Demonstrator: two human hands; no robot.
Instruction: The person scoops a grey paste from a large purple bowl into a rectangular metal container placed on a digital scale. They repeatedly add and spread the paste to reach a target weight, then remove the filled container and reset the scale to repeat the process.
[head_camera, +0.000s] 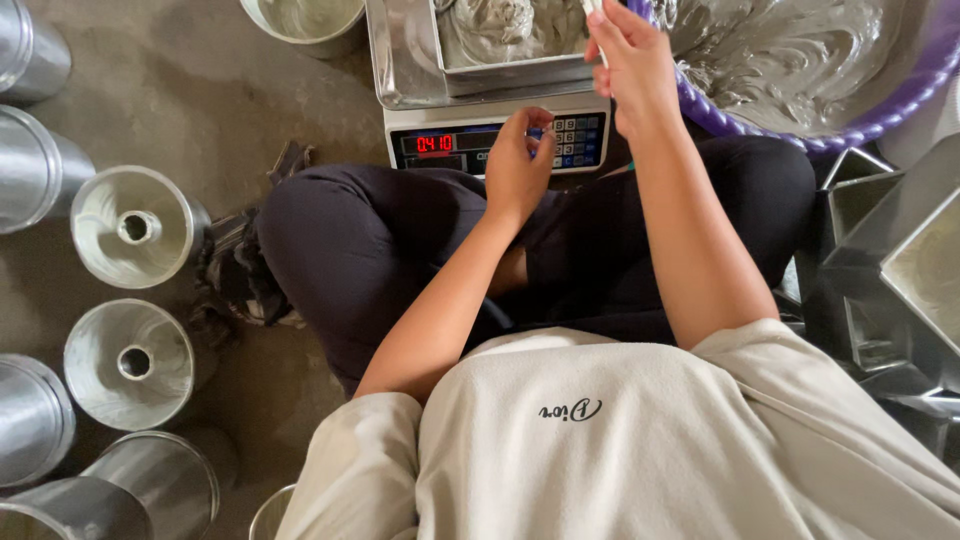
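Observation:
I sit cross-legged on the floor in front of a digital scale (500, 140) with a red lit display. My left hand (518, 165) hovers over the scale's keypad, fingers curled, thumb and forefinger nearly pinched, holding nothing I can make out. My right hand (632, 65) is raised over the scale's steel tray (400, 60) and grips the thin handle of a utensil whose end is out of view. A metal pan (510, 35) filled with grey batter sits on the tray. A purple-rimmed basin (900, 95) of grey batter is at the upper right.
Several round metal tube moulds (135, 228) stand on the concrete floor at the left. Stacked rectangular metal pans (900, 260) lie at the right. A round container (305, 22) of batter sits beyond the scale at the top.

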